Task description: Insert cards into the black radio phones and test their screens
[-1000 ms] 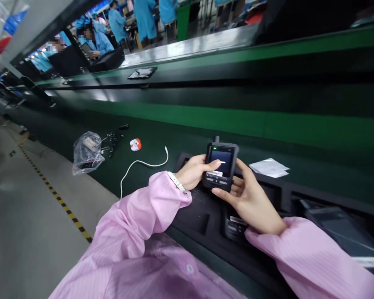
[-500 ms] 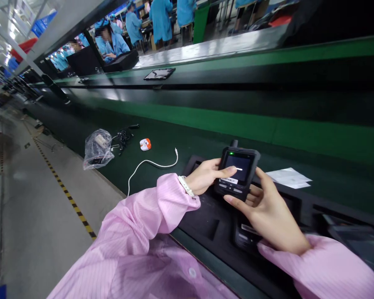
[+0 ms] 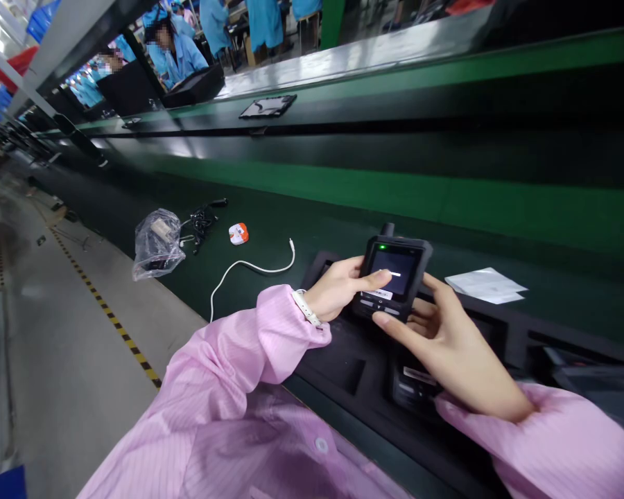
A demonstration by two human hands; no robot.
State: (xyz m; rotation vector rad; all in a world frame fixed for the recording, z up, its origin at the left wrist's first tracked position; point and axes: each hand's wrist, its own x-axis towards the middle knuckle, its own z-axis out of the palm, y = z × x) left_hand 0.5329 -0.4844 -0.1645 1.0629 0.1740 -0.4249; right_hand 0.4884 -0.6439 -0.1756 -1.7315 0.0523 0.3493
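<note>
- Left hand grips the handheld device, thumb over its screen
- Right hand cups its side, fingers curled behind
- Device held above foam tray, near desk's front edge

Soft, fairly dim light falls evenly on my hands, glare whitens the metal ledge ahead, the green bench sinks into shadow, and my view smears and stretches toward the edges

Workers in blue smocks are seen seated and standing at upper left beyond a long dark-green bench, a grey floor marked by yellow-and-black tape at lower left
</note>
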